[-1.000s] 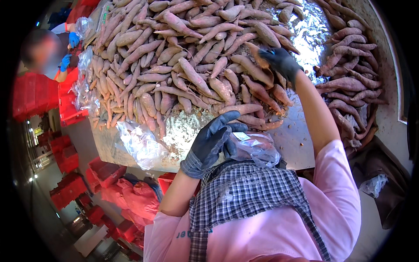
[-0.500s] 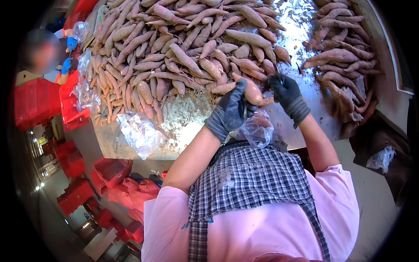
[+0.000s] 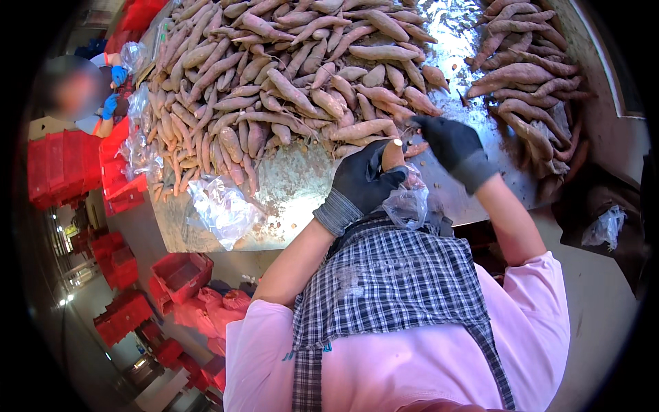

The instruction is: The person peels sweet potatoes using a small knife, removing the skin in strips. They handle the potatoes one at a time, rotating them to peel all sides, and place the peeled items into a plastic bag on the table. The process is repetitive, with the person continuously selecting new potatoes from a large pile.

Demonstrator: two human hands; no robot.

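My left hand, in a dark glove, is closed round a sweet potato; a pale cut end points up out of the fingers. Just below that hand, a clear plastic bag hangs at the table's edge by my apron. My right hand, also gloved, is a little to the right and apart from the held sweet potato. Its fingers are curled together beside the near edge of a large heap of sweet potatoes; whatever they grip is hidden.
A second pile of sweet potatoes lies along the right of the metal table. Crumpled clear plastic rests at the table's front left. Red crates stand at the left, near a person with blue gloves.
The sweet potato in my left hand has turned from lying slantwise to standing with its cut end up. My right hand has turned, its fingers now pointing left toward the heap.
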